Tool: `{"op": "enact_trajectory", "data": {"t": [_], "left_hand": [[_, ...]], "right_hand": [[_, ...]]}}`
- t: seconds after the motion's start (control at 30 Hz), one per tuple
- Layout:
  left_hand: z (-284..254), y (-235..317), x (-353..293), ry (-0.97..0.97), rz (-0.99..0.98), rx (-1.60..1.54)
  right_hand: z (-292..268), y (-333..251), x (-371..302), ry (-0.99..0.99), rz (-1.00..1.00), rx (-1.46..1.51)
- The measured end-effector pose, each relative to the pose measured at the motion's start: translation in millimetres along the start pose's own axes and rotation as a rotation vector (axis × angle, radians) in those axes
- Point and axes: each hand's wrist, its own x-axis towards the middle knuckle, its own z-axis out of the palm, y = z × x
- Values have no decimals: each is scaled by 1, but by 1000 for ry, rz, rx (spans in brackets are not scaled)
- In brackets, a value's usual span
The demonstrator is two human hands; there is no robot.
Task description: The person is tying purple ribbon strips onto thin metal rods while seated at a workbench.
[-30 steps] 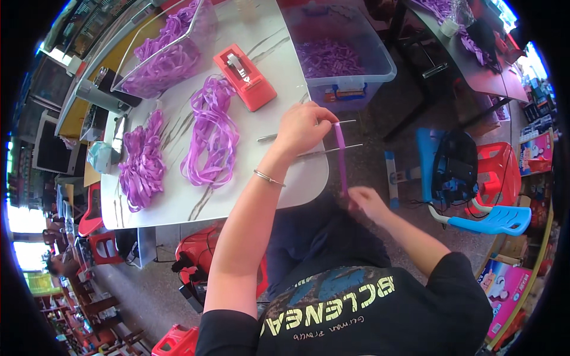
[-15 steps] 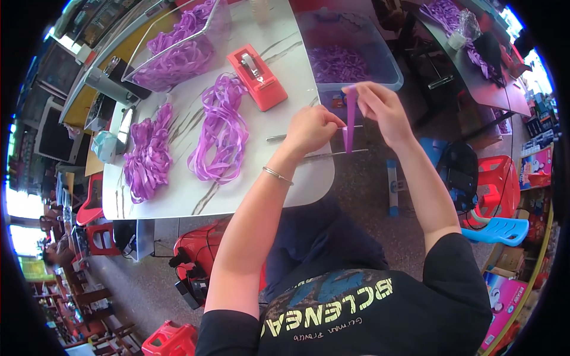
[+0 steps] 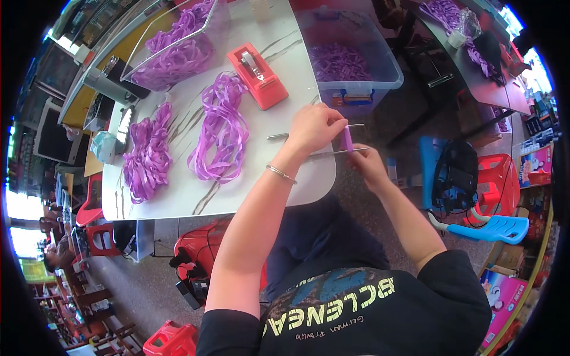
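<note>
Two hands work a purple strip at two metal rods

At far left on a white marbled counter [image 3: 285,193] lies a gathered purple ribbon bundle [image 3: 147,157]. Behind it, a clear bin [image 3: 178,46] holds more purple ribbon. Next come a loose looped ribbon [image 3: 209,121] and a red tape dispenser [image 3: 264,86], beyond the left hand [image 3: 316,127]. That hand's thumb and fingers pinch the upper end of the purple strip [image 3: 348,140], which spans two metal rods [image 3: 279,137] jutting past the counter's edge. The right hand [image 3: 369,166], fingers curled, is at the strip's lower end; whether it grips, I cannot tell. Beyond the hands, close to the counter, stands a storage tub [image 3: 362,86] of purple pieces. Farther right are a black bag [image 3: 454,175] and a red chair [image 3: 500,184].
</note>
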Motion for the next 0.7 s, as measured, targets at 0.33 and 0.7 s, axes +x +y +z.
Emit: {"op": "enact_trajectory", "data": {"t": [0.33, 0.7], "left_hand": [[0, 1, 8, -79, -95, 75], [-2, -4, -27, 172, 215, 10]], "right_hand": [[22, -19, -32, 56, 80, 491], [23, -30, -34, -8, 117, 392]]}}
